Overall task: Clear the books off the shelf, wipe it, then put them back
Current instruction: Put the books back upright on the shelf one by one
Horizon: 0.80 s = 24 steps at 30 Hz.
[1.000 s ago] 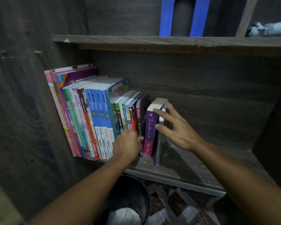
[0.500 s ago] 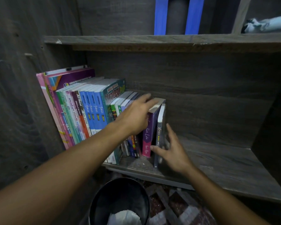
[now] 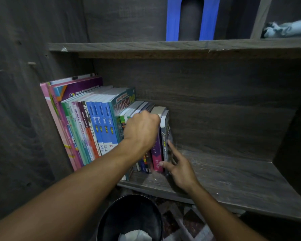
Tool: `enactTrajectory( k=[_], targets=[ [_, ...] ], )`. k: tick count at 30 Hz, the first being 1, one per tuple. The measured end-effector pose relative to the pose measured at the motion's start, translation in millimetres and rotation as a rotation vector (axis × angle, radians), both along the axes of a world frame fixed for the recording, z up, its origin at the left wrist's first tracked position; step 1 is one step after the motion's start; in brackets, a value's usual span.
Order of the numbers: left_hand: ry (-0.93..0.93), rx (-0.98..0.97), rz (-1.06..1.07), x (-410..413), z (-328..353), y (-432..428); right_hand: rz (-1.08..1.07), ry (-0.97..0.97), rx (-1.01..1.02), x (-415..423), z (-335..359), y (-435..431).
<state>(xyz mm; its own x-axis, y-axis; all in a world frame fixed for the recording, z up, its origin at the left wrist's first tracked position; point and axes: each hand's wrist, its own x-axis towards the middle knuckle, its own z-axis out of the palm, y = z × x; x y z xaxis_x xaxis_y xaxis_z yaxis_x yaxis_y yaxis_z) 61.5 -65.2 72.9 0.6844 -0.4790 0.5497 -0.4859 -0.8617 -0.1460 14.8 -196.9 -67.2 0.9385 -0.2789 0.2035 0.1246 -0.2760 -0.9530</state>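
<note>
Books: a row of upright colourful paperback books (image 3: pixel 94 122) is standing at the left end of the grey wooden shelf board (image 3: pixel 233 180), touching the side wall.
Left hand: the left hand (image 3: pixel 141 131) is reaching over the row, fingers curling over the tops of the short paperbacks (image 3: pixel 135 108) just left of the purple-spined book (image 3: pixel 155 152); its fingertips are hidden.
Right hand: the right hand (image 3: pixel 179 168) is pinching the thin grey-spined book (image 3: pixel 164 136) at the row's right end, low down, thumb on the spine, fingers lying along the outer cover.
Below: a round black bin (image 3: pixel 130 218) holding crumpled white paper is sitting under the shelf.
</note>
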Motion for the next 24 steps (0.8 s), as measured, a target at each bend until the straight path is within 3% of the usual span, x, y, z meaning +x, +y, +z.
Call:
enactTrajectory(
  k=[5, 9, 13, 17, 24],
  targets=[
    [0.042, -0.077, -0.205, 18.6, -0.8, 23.3, -0.025, 0.002, -0.035, 8.1, 3.7, -4.0],
    [-0.069, -0.204, -0.310, 10.5, -17.0, 27.5, 0.018, 0.025, -0.003, 11.3, 4.3, -8.5],
    [-0.006, -0.306, -0.276, 4.3, -30.3, 13.9, 0.068, 0.073, -0.052, 6.8, 10.7, -17.0],
    [0.048, -0.245, -0.201, 9.4, -33.1, -1.4, 0.072, 0.164, -0.135, 6.0, 18.7, -30.5],
    [0.070, -0.307, -0.142, 10.7, -39.1, -9.4, 0.129, 0.249, -0.290, 1.9, 24.4, -26.6]
  ],
)
